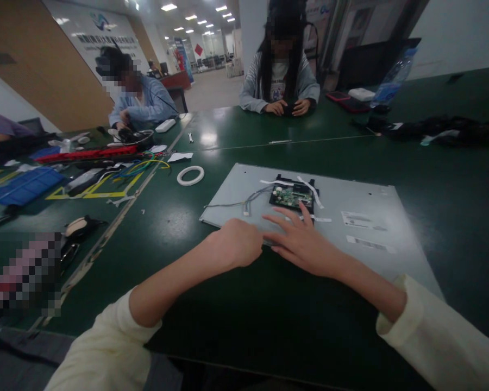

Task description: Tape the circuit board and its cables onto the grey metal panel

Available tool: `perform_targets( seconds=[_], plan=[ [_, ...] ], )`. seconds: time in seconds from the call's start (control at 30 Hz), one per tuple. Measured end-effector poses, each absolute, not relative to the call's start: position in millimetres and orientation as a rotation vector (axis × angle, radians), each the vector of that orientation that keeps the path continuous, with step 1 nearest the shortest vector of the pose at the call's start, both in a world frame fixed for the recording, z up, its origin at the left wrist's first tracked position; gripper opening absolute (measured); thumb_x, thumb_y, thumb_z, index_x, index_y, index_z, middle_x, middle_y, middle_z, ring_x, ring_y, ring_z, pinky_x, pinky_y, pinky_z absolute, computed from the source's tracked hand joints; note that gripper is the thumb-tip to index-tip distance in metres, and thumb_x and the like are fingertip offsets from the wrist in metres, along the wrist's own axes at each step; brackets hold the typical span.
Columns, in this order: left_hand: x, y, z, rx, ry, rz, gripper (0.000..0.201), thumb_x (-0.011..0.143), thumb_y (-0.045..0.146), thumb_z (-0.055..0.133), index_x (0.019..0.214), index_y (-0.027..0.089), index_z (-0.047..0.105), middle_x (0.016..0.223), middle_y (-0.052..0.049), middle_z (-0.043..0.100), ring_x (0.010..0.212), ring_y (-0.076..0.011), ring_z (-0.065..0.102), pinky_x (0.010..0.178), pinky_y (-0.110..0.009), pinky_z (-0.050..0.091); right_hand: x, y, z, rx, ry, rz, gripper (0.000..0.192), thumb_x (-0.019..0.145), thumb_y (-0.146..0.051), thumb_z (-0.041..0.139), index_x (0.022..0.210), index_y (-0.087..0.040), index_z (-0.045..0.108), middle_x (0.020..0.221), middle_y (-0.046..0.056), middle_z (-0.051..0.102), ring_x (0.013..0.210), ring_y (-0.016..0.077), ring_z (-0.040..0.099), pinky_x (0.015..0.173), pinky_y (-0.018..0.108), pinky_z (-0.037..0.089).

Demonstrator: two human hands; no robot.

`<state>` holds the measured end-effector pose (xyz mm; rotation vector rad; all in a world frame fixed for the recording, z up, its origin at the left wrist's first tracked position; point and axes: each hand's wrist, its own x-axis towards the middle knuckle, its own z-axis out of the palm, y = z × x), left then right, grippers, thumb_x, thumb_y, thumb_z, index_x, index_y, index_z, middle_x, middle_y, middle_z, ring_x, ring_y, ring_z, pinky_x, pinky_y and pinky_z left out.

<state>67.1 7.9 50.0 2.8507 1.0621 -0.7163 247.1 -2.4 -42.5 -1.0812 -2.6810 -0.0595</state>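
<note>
A large flat grey metal panel (330, 190) lies on the green table. Near its middle sits a green circuit board (287, 196) in a black frame, with white tape strips (309, 191) across its edges. Thin wires (255, 194) run left from the board to a small white connector (246, 209). My left hand (238, 244) is closed at the panel's near edge; whatever its fingers hold is hidden. Beside it, my right hand (303, 239) has its fingers spread over the panel's near edge, the fingertips reaching the lower side of the board.
A white tape roll (190, 176) lies left of the panel. Farther left are a blue tray (24, 184), coloured wires (150, 163) and tools. Two people sit across the table, one handling a small black object (288, 109). A water bottle (395, 79) stands at the back right.
</note>
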Motion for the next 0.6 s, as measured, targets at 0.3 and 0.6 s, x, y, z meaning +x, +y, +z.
perform_targets(
  seconds=[0.3, 0.6],
  plan=[
    [88, 2, 51, 2.611, 0.981, -1.044, 0.039, 0.086, 0.037, 0.045, 0.096, 0.006, 0.066, 0.095, -0.017, 0.067, 0.089, -0.0291, 0.063, 0.072, -0.037, 0.051, 286, 30, -53, -1.549, -2.448, -0.318, 0.035, 0.09, -0.033, 0.034, 0.122, -0.031, 0.049, 0.141, 0.006, 0.031, 0.13, 0.0301, 0.019, 0.098, 0.065, 0.008],
    [86, 3, 50, 2.498, 1.011, -1.085, 0.046, 0.087, 0.044, 0.041, 0.097, 0.006, 0.064, 0.09, -0.014, 0.067, 0.083, -0.0265, 0.063, 0.07, -0.037, 0.052, 337, 47, -66, -1.951, -2.11, -0.418, 0.038, 0.091, -0.037, 0.027, 0.118, -0.028, 0.052, 0.137, 0.011, 0.033, 0.126, 0.0355, 0.023, 0.089, 0.072, 0.017]
  ],
)
